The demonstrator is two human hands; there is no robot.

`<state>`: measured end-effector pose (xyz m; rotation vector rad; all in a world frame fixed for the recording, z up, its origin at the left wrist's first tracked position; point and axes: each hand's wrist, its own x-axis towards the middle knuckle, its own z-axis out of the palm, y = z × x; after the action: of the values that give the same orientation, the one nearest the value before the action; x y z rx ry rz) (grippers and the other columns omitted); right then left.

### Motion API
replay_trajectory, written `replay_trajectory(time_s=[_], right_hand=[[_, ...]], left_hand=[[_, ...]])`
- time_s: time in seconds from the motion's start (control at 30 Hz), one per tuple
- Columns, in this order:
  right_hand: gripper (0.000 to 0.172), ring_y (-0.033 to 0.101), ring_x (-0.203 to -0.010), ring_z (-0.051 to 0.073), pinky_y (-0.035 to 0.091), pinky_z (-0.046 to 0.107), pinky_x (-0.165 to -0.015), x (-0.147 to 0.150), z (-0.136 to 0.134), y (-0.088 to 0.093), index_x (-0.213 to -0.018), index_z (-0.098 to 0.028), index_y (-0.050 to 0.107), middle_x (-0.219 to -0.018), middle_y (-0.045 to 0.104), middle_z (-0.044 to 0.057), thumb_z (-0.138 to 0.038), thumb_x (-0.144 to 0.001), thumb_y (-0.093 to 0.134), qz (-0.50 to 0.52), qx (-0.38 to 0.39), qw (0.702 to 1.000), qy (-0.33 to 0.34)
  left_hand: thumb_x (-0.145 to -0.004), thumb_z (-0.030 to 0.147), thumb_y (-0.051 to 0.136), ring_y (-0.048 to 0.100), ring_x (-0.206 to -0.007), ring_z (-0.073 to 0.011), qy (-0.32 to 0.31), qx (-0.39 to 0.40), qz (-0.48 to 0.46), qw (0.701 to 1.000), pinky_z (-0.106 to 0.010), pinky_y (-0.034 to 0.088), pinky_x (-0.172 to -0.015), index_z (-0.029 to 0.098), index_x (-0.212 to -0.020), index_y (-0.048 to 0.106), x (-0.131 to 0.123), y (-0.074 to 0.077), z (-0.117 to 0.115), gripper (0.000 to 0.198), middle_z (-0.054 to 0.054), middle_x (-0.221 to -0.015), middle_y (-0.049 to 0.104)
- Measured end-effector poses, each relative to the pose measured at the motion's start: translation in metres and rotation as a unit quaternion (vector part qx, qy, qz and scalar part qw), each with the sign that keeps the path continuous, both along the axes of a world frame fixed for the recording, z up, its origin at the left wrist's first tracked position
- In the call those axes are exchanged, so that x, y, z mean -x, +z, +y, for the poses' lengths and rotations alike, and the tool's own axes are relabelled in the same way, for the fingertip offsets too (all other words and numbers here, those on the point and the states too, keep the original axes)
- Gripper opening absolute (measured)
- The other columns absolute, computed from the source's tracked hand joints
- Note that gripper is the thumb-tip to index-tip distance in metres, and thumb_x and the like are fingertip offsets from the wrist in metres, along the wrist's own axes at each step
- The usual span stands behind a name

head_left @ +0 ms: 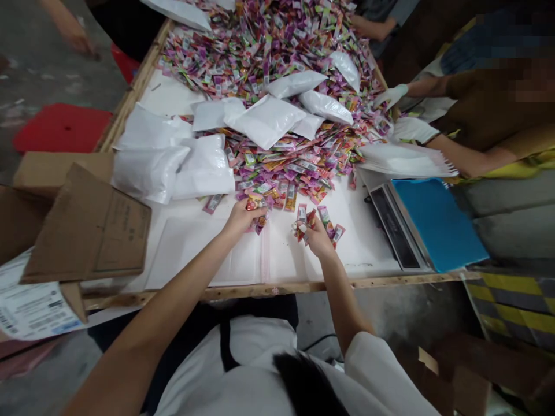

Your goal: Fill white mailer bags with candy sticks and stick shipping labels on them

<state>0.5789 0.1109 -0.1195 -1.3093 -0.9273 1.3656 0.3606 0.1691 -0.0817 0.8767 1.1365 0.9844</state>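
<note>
My left hand [245, 218] is closed around several small colourful sachets [256, 204] at the near edge of the heap. To its right, my right hand [318, 236] grips a few more sachets [302, 218] just above the white tabletop [286, 254]. Two or so loose sachets [326, 216] lie beside the right hand's fingers. Beyond both hands spreads a big heap of pink, purple and green sachets [243, 63]. A flat, clear plastic bag [195, 248] lies on the table below my left hand.
Several filled white pouches [264, 121] rest on the heap, others [203, 167] at left. Cardboard boxes [95, 225] crowd the left edge. A scale with a blue plate [440, 222] stands at right, near a stack of white bags [403, 159]. A co-worker's gloved hands [411, 130] reach in there.
</note>
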Motion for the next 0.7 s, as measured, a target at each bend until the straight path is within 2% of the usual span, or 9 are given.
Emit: replay_trajectory(time_s=[0.13, 0.27, 0.4, 0.47, 0.53, 0.6, 0.67, 0.7], right_hand=[[0.039, 0.047, -0.05, 0.007, 0.04, 0.021, -0.047, 0.002, -0.004, 0.001, -0.083, -0.023, 0.044, -0.067, 0.052, -0.007, -0.043, -0.069, 0.074, 0.003, -0.004, 1.0, -0.008], [0.039, 0.037, -0.046, 0.006, 0.03, 0.018, -0.04, 0.009, -0.009, 0.0, -0.085, -0.024, 0.045, -0.062, 0.042, -0.01, -0.042, -0.067, 0.075, 0.003, 0.048, 0.998, -0.035], [0.048, 0.025, -0.042, 0.004, 0.021, 0.017, -0.036, 0.013, -0.017, 0.0, -0.079, -0.024, 0.043, -0.056, 0.031, -0.012, -0.046, -0.06, 0.081, 0.017, 0.094, 0.99, -0.103], [0.048, 0.021, -0.04, 0.004, 0.019, 0.018, -0.035, 0.014, -0.022, 0.0, -0.073, -0.023, 0.042, -0.052, 0.027, -0.012, -0.055, -0.062, 0.077, 0.05, 0.118, 0.988, -0.091], [0.047, 0.026, -0.039, 0.005, 0.025, 0.02, -0.035, 0.011, -0.028, 0.001, -0.071, -0.022, 0.047, -0.05, 0.033, -0.01, -0.062, -0.065, 0.071, 0.057, 0.145, 0.987, -0.046], [0.043, 0.034, -0.039, 0.007, 0.031, 0.022, -0.038, 0.0, -0.031, 0.006, -0.075, -0.021, 0.053, -0.051, 0.042, -0.007, -0.061, -0.069, 0.066, 0.007, 0.164, 0.986, -0.027], [0.034, 0.042, -0.043, 0.01, 0.034, 0.024, -0.042, -0.02, -0.028, 0.015, -0.081, -0.02, 0.057, -0.057, 0.052, -0.004, -0.054, -0.075, 0.062, -0.115, 0.15, 0.98, -0.066], [0.03, 0.048, -0.048, 0.012, 0.037, 0.024, -0.046, -0.032, -0.024, 0.02, -0.083, -0.02, 0.059, -0.062, 0.057, -0.001, -0.049, -0.077, 0.06, -0.201, 0.132, 0.966, -0.099]], left_hand=[[-0.048, 0.034, 0.087, 0.046, -0.048, -0.0091, -0.014, 0.013, 0.0, 1.0, -0.022, 0.034, -0.045, 0.018, -0.07, 0.058, -0.003, -0.003, -0.005, 0.039, 0.005, -0.057, 0.056], [-0.053, 0.039, 0.086, 0.046, -0.046, -0.0097, -0.035, 0.028, -0.004, 0.999, -0.021, 0.03, -0.041, 0.017, -0.071, 0.06, -0.004, -0.005, -0.01, 0.038, 0.002, -0.057, 0.06], [-0.054, 0.049, 0.084, 0.053, -0.051, -0.012, -0.027, 0.05, -0.022, 0.998, -0.022, 0.037, -0.045, 0.017, -0.078, 0.061, 0.002, -0.005, -0.018, 0.046, -0.001, -0.063, 0.065], [-0.053, 0.054, 0.083, 0.053, -0.052, -0.0112, -0.011, 0.055, -0.033, 0.998, -0.022, 0.041, -0.048, 0.018, -0.078, 0.059, 0.007, -0.005, -0.025, 0.05, 0.001, -0.062, 0.063], [-0.054, 0.061, 0.08, 0.051, -0.05, -0.0107, 0.004, 0.059, -0.047, 0.997, -0.023, 0.041, -0.048, 0.02, -0.077, 0.055, 0.012, -0.004, -0.03, 0.053, 0.003, -0.059, 0.058], [-0.06, 0.067, 0.074, 0.051, -0.049, -0.012, 0.005, 0.051, -0.011, 0.999, -0.024, 0.042, -0.047, 0.022, -0.077, 0.054, 0.013, -0.002, -0.032, 0.052, 0.004, -0.057, 0.054], [-0.064, 0.065, 0.074, 0.057, -0.054, -0.016, -0.001, 0.033, 0.059, 0.998, -0.027, 0.045, -0.05, 0.022, -0.078, 0.057, 0.008, -0.001, -0.028, 0.049, 0.002, -0.06, 0.057], [-0.063, 0.061, 0.077, 0.062, -0.06, -0.0191, -0.008, 0.012, 0.121, 0.993, -0.029, 0.047, -0.053, 0.021, -0.08, 0.059, 0.003, 0.0, -0.023, 0.046, 0.0, -0.064, 0.06]])
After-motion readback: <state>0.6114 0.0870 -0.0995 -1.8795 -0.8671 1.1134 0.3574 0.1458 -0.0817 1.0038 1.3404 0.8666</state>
